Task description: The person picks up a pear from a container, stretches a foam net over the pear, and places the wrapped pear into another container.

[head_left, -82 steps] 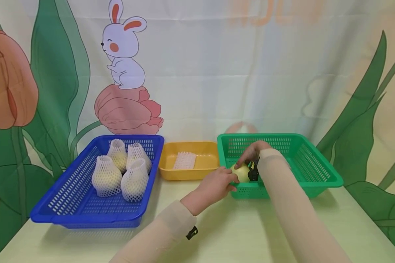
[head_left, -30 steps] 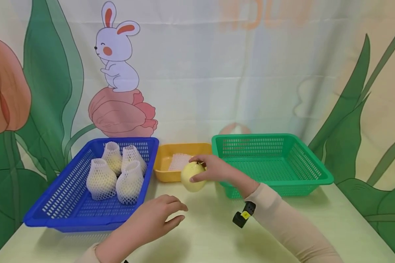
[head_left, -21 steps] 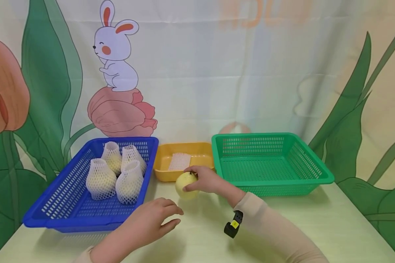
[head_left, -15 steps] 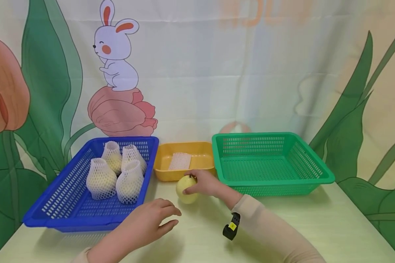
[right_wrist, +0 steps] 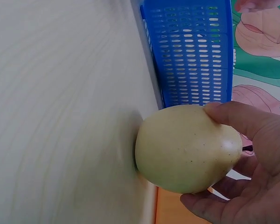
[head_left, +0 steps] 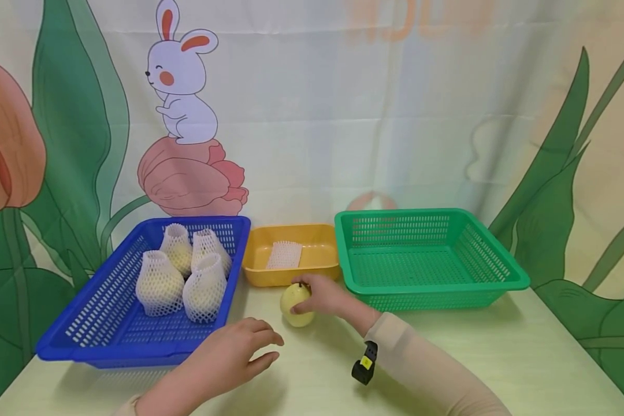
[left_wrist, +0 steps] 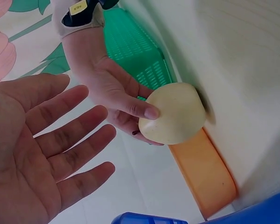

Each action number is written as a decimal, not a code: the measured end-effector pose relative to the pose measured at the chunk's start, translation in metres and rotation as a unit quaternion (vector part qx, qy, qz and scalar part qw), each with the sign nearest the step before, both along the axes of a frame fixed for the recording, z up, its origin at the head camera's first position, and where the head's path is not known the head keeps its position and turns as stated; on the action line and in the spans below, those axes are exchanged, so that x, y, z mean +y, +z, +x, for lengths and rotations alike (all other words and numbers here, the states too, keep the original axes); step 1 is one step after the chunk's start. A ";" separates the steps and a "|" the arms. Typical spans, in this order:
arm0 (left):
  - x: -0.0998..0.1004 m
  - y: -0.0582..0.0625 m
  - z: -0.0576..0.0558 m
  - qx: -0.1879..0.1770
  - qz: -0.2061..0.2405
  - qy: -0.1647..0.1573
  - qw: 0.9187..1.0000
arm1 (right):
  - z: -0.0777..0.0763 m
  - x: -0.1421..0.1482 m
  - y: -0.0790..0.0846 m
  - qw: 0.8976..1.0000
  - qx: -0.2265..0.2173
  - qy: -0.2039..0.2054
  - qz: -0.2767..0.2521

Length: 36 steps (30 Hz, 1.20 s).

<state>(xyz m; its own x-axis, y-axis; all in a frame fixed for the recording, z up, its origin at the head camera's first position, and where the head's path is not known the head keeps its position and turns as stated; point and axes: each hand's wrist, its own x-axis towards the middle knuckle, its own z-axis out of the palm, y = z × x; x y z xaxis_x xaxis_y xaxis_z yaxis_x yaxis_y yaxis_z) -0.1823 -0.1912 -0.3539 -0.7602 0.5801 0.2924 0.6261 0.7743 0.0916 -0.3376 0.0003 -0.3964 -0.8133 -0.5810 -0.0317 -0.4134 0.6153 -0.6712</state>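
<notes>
A pale yellow pear (head_left: 294, 306) with a short dark stem is upright in front of the yellow tray, its base at or just above the tabletop. My right hand (head_left: 326, 296) grips it near the top; in the right wrist view, thumb and fingers hold opposite sides of the pear (right_wrist: 182, 147). To the left of it, my left hand (head_left: 223, 357) hovers over the table, touching nothing. The left wrist view shows that left hand (left_wrist: 37, 149) with fingers spread and palm bare.
A blue basket (head_left: 135, 348) at left holds several pears (head_left: 159, 286) in white foam net sleeves. One flat foam net (head_left: 285, 255) lies in the yellow tray (head_left: 291, 278) at the back. At right stands a green basket (head_left: 437, 289) with a perforated floor and walls.
My right hand has lifted the pear out of the green basket, carried it left and lowered it before the yellow tray. My left hand has let go and drawn back left.
</notes>
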 end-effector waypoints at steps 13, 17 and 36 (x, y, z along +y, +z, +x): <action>0.003 0.002 0.000 0.009 -0.005 -0.009 1.000 | 0.003 0.002 -0.001 0.999 0.023 0.021 0.007; 0.003 0.005 0.000 0.003 -0.006 -0.012 1.000 | 0.005 0.003 -0.002 1.000 0.021 0.023 0.001; 0.001 0.112 -0.076 -0.193 0.023 0.070 0.978 | 0.050 0.045 0.023 0.992 0.091 0.078 0.040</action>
